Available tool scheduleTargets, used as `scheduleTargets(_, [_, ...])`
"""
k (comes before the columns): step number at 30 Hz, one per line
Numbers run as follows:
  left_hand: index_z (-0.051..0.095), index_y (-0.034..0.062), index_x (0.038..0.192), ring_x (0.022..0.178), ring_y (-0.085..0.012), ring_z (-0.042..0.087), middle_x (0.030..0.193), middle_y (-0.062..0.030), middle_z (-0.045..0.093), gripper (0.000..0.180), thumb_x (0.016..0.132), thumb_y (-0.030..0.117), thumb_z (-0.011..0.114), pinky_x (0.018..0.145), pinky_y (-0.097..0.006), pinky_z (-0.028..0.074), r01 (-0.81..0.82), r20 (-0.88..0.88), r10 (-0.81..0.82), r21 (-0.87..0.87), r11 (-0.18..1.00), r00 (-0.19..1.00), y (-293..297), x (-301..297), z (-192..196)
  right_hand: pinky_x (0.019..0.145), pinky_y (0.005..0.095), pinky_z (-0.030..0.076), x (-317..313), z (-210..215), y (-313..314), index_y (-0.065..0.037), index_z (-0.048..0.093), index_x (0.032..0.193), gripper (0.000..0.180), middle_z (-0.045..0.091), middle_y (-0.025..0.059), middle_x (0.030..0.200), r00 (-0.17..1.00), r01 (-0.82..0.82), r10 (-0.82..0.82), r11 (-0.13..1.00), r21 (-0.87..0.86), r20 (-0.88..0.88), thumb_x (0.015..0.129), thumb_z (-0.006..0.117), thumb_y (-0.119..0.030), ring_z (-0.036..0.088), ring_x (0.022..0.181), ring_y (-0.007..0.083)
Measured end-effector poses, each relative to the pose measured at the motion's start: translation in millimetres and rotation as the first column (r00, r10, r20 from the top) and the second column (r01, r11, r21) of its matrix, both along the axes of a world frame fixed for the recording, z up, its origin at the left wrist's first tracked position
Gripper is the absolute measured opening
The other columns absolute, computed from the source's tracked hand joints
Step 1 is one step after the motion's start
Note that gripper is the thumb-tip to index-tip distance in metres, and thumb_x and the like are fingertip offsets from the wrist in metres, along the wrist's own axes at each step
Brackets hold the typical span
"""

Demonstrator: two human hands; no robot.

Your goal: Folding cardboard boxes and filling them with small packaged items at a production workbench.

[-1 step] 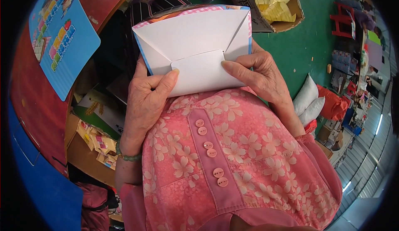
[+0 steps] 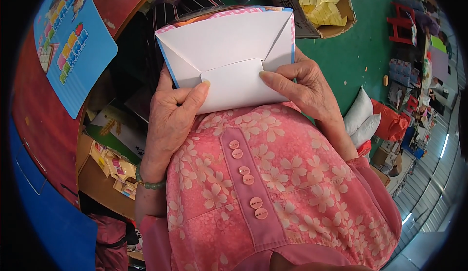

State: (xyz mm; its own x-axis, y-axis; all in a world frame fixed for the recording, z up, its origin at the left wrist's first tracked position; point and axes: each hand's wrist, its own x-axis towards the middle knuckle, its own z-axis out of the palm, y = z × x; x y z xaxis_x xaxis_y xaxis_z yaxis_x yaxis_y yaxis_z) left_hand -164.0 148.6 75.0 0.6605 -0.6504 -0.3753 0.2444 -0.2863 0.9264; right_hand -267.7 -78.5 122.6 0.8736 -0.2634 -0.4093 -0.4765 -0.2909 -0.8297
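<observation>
A cardboard box [image 2: 224, 49] is held before my chest, its plain white inside facing me. Along its rim shows a printed outside, blue at the left and pink checked at the top. A white flap [image 2: 232, 79] lies across its near side, and slanting creases run to the upper corners. My left hand [image 2: 178, 103] grips the near left part, thumb pressed by the flap's left end. On the other side my right hand [image 2: 304, 86] pinches the box, its thumb at the flap's right end. The other fingers of both hands are partly hidden behind the cardboard.
A blue printed cardboard sheet [image 2: 78, 51] lies on a red table [image 2: 29, 110] to my left. Below that is an open carton [image 2: 100, 188] with small cream packets [image 2: 117, 166]. Ahead, another carton [image 2: 304, 22] holds yellow material. Grey-white bags [image 2: 363, 120] rest on the green floor [image 2: 336, 64].
</observation>
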Motion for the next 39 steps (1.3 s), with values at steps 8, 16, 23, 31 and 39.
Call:
scheduleTargets(8, [0.075, -0.0020, 0.093, 0.131, -0.0265, 0.045, 0.148, -0.0256, 0.034, 0.027, 0.092, 0.022, 0.063, 0.103, -0.035, 0.039, -0.011, 0.002, 0.011, 0.011, 1.000, 1.000, -1.7, 0.3, -1.4, 0.085, 0.0285, 0.040, 7.3, 0.6, -3.0, 0.003, 0.062, 0.065, 0.031, 0.049, -0.0012, 0.054, 0.991, -0.102, 0.097, 0.993, -0.053, -0.097, 0.089, 0.068, -0.015, 0.044, 0.077, 0.0099])
scheduleTargets(16, [0.075, -0.0022, 0.093, 0.133, -0.0274, 0.043, 0.147, -0.0262, 0.036, 0.026, 0.092, 0.021, 0.062, 0.104, -0.035, 0.038, -0.051, -0.005, 0.051, 0.003, 0.999, 0.999, -4.8, -0.4, -2.2, 0.061, 0.0264, 0.036, 4.6, -3.7, -2.5, 0.003, 0.065, 0.067, 0.032, 0.046, -0.0060, 0.054, 0.995, -0.066, 0.059, 0.995, -0.075, -0.084, 0.090, 0.068, -0.020, 0.040, 0.063, 0.0051])
scheduleTargets(23, [0.074, -0.0024, 0.094, 0.136, -0.0277, 0.040, 0.147, -0.0271, 0.036, 0.025, 0.091, 0.019, 0.062, 0.105, -0.035, 0.037, -0.031, 0.035, 0.030, 0.021, 0.999, 0.999, -8.0, 1.1, 3.3, 0.051, 0.0264, 0.030, 7.5, -2.7, -2.9, 0.002, 0.066, 0.065, 0.033, 0.043, -0.0063, 0.053, 0.981, 0.008, -0.004, 1.000, 0.019, -0.196, 0.089, 0.068, -0.020, 0.035, 0.054, 0.0043])
scheduleTargets(31, [0.074, -0.0044, 0.090, 0.133, -0.0290, 0.044, 0.148, -0.0291, 0.035, 0.024, 0.090, 0.016, 0.061, 0.103, -0.034, 0.039, -0.049, 0.064, 0.048, 0.014, 0.999, 0.997, -11.2, 0.3, -0.3, 0.054, 0.0256, 0.031, 9.1, -5.9, -6.3, 0.000, 0.059, 0.057, 0.040, 0.038, -0.0065, 0.050, 0.971, -0.017, 0.023, 1.000, 0.027, -0.239, 0.089, 0.066, -0.024, 0.031, 0.053, 0.0050])
scheduleTargets(39, [0.073, -0.0056, 0.088, 0.124, -0.0265, 0.051, 0.146, -0.0253, 0.038, 0.025, 0.091, 0.016, 0.061, 0.098, -0.033, 0.042, -0.084, 0.092, 0.079, 0.051, 0.995, 0.993, -14.8, 1.3, -0.2, 0.079, 0.0295, 0.041, 8.0, -8.4, -0.2, 0.001, 0.056, 0.059, 0.042, 0.038, -0.0047, 0.048, 0.985, 0.007, -0.015, 0.999, -0.050, -0.169, 0.091, 0.064, -0.024, 0.034, 0.056, 0.0074])
